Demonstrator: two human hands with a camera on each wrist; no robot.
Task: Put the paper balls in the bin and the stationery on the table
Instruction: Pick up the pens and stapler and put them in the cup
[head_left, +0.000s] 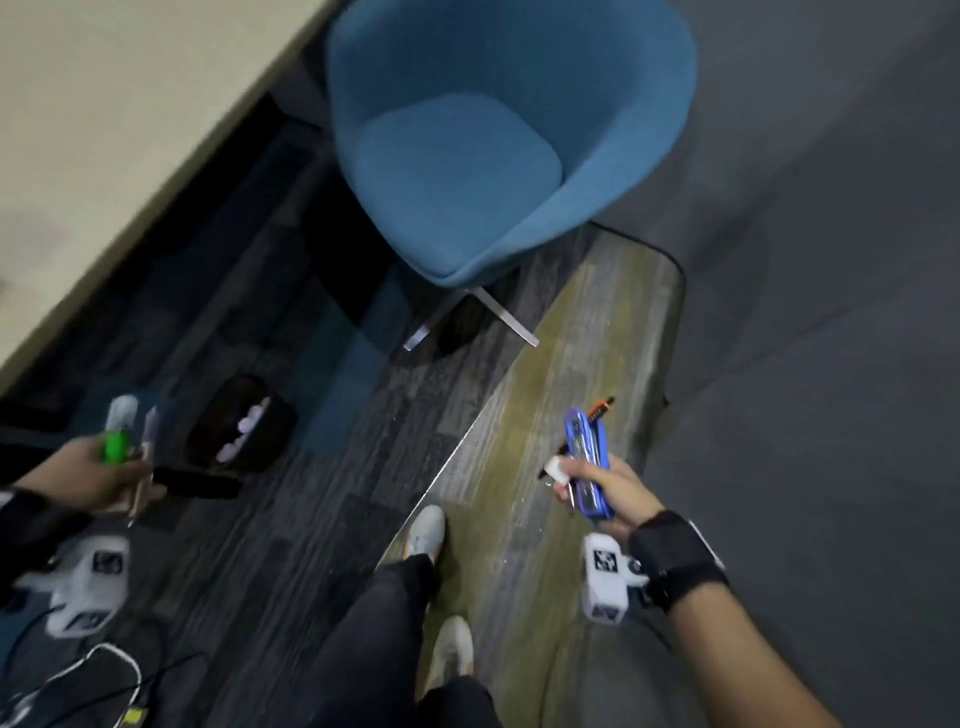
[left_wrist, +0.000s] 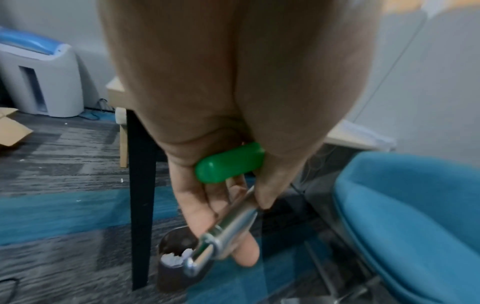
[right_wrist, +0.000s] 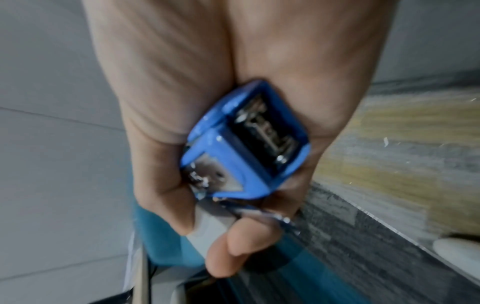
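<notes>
My left hand (head_left: 111, 473) at the lower left grips a green stick with a pale cap (head_left: 117, 434) and a thin metal tool (head_left: 145, 457); the left wrist view shows the green stick (left_wrist: 230, 163) and the shiny metal tool (left_wrist: 228, 230) between curled fingers. On the right, my right hand (head_left: 592, 483) holds a blue stapler (head_left: 587, 452), a dark pen with an orange end (head_left: 597, 408) and a small white eraser (head_left: 558, 470). The stapler (right_wrist: 246, 148) fills the right wrist view. A dark bin (head_left: 241, 421) with white paper balls (left_wrist: 174, 260) stands on the floor right of my left hand.
The beige table (head_left: 104, 130) runs along the upper left, its black leg (left_wrist: 141, 185) beside the bin. A blue armchair (head_left: 493, 130) stands ahead on metal legs. My shoes rest on a clear floor mat (head_left: 597, 364). A white machine (left_wrist: 44, 78) and cardboard (left_wrist: 10, 127) sit beyond.
</notes>
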